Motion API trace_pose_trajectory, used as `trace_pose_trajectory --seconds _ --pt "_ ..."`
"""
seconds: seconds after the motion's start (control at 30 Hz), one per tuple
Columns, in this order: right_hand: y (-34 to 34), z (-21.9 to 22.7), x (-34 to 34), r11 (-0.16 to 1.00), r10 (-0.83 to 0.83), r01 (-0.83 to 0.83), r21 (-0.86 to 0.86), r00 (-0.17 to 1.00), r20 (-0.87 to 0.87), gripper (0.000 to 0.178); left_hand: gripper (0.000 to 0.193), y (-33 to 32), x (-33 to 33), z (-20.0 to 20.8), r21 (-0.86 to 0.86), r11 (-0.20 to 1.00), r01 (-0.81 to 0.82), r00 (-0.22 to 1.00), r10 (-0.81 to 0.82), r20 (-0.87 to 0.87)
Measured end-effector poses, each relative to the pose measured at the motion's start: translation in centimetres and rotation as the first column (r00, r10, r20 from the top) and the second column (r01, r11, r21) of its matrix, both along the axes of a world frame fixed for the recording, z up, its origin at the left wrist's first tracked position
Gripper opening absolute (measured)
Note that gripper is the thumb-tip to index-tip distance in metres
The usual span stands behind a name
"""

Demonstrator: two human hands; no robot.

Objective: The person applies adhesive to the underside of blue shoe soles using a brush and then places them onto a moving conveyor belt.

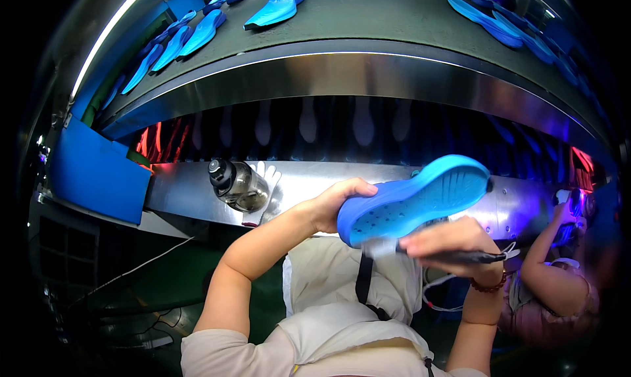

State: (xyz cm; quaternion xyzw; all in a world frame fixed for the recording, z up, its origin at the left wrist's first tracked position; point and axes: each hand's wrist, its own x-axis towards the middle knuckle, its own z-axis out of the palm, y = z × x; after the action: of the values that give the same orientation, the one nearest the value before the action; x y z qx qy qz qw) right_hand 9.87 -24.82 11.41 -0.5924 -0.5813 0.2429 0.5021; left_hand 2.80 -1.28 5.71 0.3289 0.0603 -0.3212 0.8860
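A blue shoe sole point(427, 203) is held up in front of me, tilted, its rim raised around a dotted and ribbed inner face. My left hand point(332, 203) grips it by its left end, thumb on the upper edge and the other fingers hidden behind it. In my right hand point(453, 242) is a brush point(381, 247) with a dark handle and a pale head, smeared by motion. The brush head is at the sole's lower left edge; I cannot tell whether it touches. A beaded bracelet circles my right wrist.
Beyond a steel ledge point(181, 186) runs a dark conveyor belt point(374, 16) with several blue soles point(276, 8). A clear bottle with a black lid point(240, 185) and a white glove point(269, 183) rest on the ledge. Another person point(552, 278) works close on my right.
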Motion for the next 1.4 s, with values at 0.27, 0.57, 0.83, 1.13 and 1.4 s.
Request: trace_pose_trajectory --seconds 0.27,0.57,0.83,1.13,1.4 --pt "-1.6 1.2 0.9 0.988 0.027 -0.011 -0.154 0.994 0.102 0.02 0.072 0.6 -0.8 0.4 0.113 0.986 0.12 0.992 -0.123 0.026" --pt "-2.4 -0.8 0.8 0.986 -0.155 0.159 -0.059 0.985 0.074 0.02 0.065 2.4 -2.0 1.3 0.197 0.973 -0.12 0.992 0.11 0.059" --pt "-1.6 0.8 -0.8 0.98 -0.169 0.17 0.104 0.985 -0.02 0.024 0.07 4.0 -1.4 -3.1 -0.174 0.932 -0.318 0.942 0.332 0.052" --pt "2.3 -4.0 0.0 0.859 -0.51 0.506 0.08 0.86 0.033 0.018 0.093 -3.8 1.0 -7.2 -0.28 0.827 -0.488 0.867 0.495 -0.048" --pt "0.9 0.1 -3.6 0.996 -0.093 0.09 0.024 0.926 0.366 0.016 0.087 -1.3 0.4 -4.4 -0.35 0.722 -0.596 0.763 0.645 0.032"
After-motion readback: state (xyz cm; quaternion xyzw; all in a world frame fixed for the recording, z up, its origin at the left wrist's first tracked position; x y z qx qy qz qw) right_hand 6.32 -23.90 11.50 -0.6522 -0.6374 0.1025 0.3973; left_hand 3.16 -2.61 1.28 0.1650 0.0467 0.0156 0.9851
